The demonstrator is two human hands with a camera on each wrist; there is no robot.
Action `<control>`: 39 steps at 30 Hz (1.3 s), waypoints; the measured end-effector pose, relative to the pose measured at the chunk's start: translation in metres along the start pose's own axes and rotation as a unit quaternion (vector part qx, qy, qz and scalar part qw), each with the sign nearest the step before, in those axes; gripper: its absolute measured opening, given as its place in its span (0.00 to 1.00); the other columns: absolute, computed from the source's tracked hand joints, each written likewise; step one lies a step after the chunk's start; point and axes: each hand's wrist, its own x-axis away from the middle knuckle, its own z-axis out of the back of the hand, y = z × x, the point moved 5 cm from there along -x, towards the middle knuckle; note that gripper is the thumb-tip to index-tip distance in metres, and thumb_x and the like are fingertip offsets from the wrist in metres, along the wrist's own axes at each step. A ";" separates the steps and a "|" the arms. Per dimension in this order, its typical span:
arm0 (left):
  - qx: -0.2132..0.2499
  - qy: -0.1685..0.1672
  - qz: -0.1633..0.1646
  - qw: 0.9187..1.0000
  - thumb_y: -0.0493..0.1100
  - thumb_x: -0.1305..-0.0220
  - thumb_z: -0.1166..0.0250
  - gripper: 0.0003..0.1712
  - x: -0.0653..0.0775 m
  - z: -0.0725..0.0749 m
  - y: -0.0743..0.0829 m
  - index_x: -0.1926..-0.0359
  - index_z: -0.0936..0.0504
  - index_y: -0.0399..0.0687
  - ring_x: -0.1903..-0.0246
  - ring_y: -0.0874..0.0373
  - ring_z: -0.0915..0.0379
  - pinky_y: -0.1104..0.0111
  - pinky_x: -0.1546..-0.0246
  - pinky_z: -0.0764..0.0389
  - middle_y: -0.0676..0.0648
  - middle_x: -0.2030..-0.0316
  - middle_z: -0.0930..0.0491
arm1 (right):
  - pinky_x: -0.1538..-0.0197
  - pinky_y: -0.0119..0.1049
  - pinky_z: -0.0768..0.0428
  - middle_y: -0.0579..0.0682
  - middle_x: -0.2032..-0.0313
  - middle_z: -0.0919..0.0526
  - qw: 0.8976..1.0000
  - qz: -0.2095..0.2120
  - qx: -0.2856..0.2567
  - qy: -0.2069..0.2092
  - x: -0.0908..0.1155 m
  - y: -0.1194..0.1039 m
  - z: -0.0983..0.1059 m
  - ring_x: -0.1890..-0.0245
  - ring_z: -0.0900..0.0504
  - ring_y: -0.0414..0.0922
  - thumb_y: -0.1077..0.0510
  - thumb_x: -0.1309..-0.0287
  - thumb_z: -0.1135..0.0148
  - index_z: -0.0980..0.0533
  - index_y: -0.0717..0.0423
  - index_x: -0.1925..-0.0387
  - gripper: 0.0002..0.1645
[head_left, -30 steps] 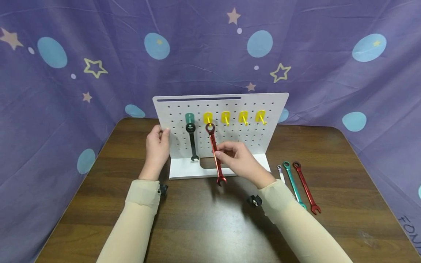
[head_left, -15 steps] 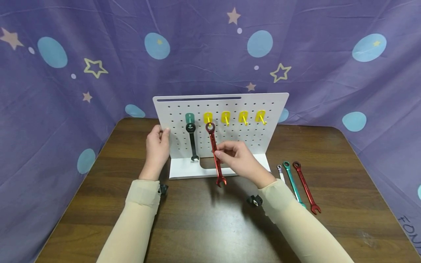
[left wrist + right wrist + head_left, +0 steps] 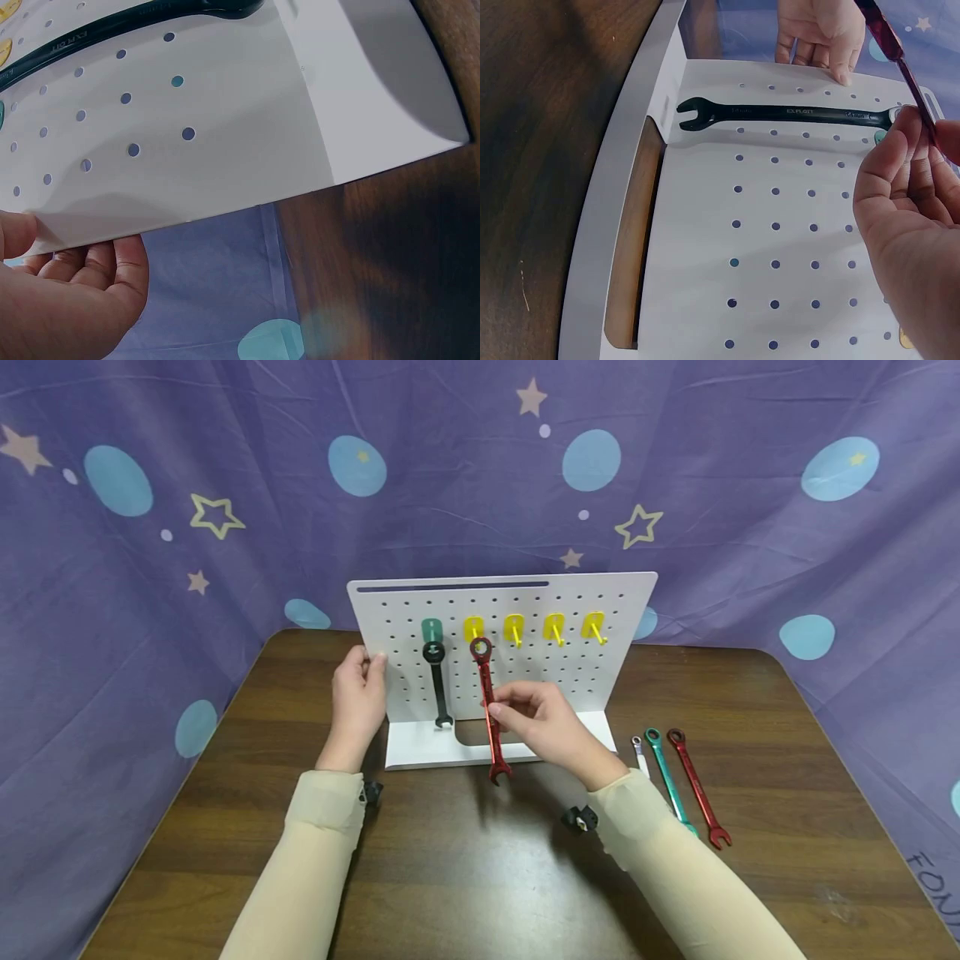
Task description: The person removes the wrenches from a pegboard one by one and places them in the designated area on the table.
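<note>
My left hand (image 3: 360,706) grips the left edge of a white pegboard (image 3: 405,681), thumb on the front and fingers behind, as the left wrist view shows. Between thumb and fingers, my right hand (image 3: 543,718) pinches a red combination wrench (image 3: 487,689) by its shaft. Its ring end is up, overlapping the second hook (image 3: 473,627), a yellow one, in the head view; its open end points down over the board's base. A black combination wrench (image 3: 438,689) hangs from the green hook (image 3: 432,628) to the left. In the right wrist view, the red wrench (image 3: 900,60) tilts away from the board.
Three more yellow hooks (image 3: 554,627) line the board to the right. On the wooden table (image 3: 450,877), right of the board, lie a small silver wrench (image 3: 640,756), a teal wrench (image 3: 667,777) and another red wrench (image 3: 699,789). A purple curtain (image 3: 465,468) hangs behind.
The red wrench's ring end has risen slightly and its lower end has swung a little left. My left hand keeps its place on the board edge.
</note>
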 end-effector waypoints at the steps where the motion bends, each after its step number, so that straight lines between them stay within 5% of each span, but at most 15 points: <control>1: 0.000 0.000 0.000 1.000 0.39 0.22 0.44 0.11 0.000 0.000 0.000 0.54 0.21 0.32 0.79 0.55 0.39 0.69 0.80 0.38 0.44 0.78 0.31 | 0.58 0.45 0.16 0.61 0.64 0.14 1.000 0.002 0.000 0.000 0.000 0.000 0.000 0.66 0.15 0.48 0.67 0.32 0.38 0.17 0.68 0.57 0.07; 39: 0.001 -0.001 -0.010 1.000 0.38 0.22 0.45 0.11 -0.001 -0.001 -0.003 0.54 0.22 0.32 0.79 0.55 0.40 0.70 0.80 0.39 0.44 0.78 0.32 | 0.55 0.48 0.16 0.57 0.64 0.15 1.000 -0.004 0.007 0.005 0.014 0.004 0.012 0.65 0.16 0.49 0.66 0.31 0.38 0.17 0.64 0.58 0.06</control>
